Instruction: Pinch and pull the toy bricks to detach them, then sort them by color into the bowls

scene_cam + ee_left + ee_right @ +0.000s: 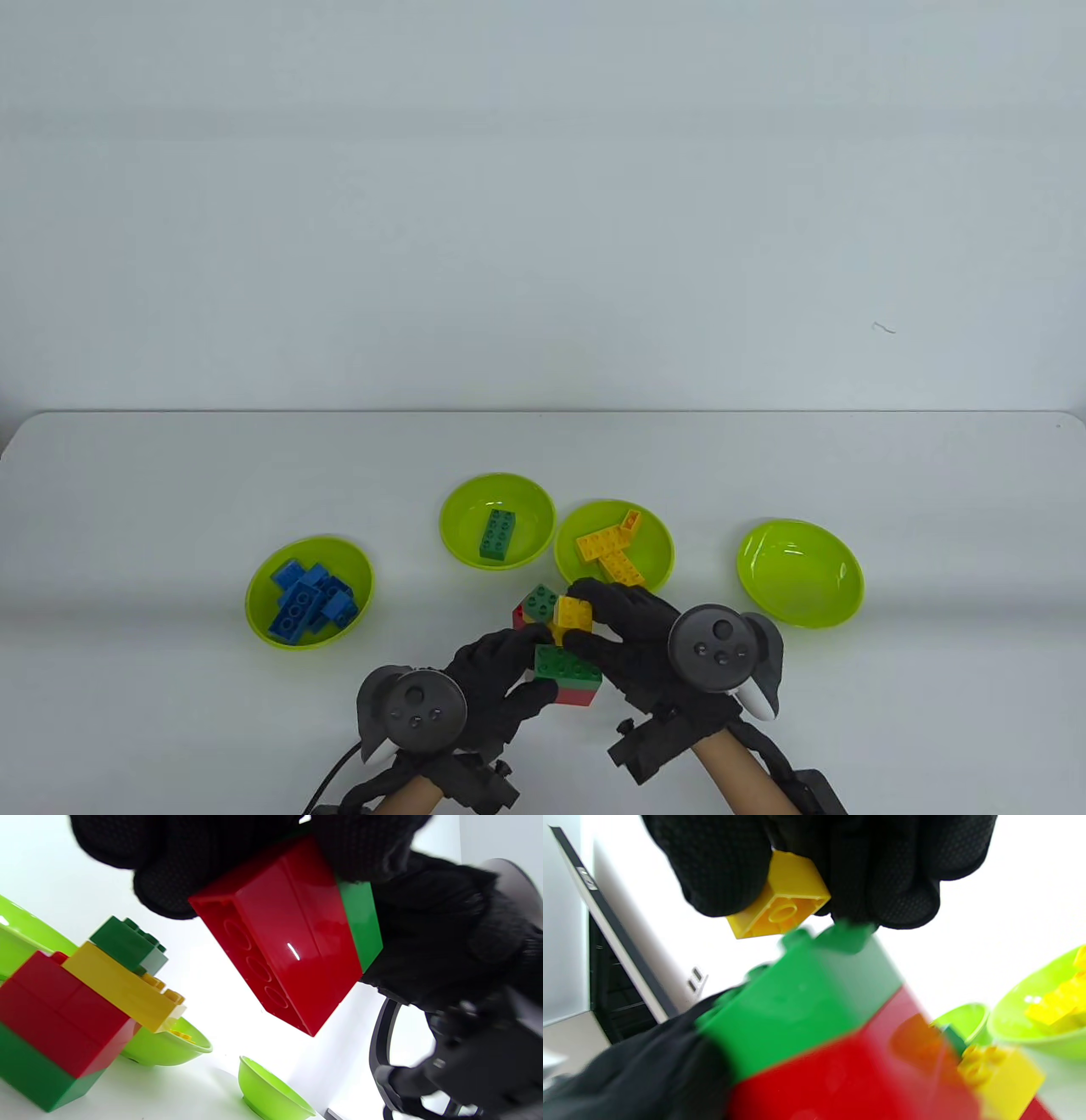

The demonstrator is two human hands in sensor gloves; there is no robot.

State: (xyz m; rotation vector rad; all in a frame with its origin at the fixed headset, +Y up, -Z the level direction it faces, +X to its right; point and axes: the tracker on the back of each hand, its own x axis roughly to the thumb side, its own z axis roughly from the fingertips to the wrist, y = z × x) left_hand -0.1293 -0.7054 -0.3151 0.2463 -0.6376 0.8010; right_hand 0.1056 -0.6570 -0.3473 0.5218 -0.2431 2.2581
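My left hand (pixel 543 666) grips a green-on-red brick pair (pixel 567 675) just above the table's near edge; in the left wrist view its red brick (pixel 288 938) shows its hollow underside. My right hand (pixel 587 618) pinches a small yellow brick (pixel 573 613) right above that pair. The right wrist view shows this yellow brick (pixel 785 895) clear of the green brick's (pixel 797 1005) studs by a small gap. A second stack (pixel 534 604) of green, red, yellow and green bricks (pixel 76 1014) stands on the table behind it.
Several lime bowls stand in a row beyond the hands: one with blue bricks (pixel 254 594), one with a green brick (pixel 526 509), one with yellow bricks (pixel 657 552), and an empty one (pixel 799 573) at the right.
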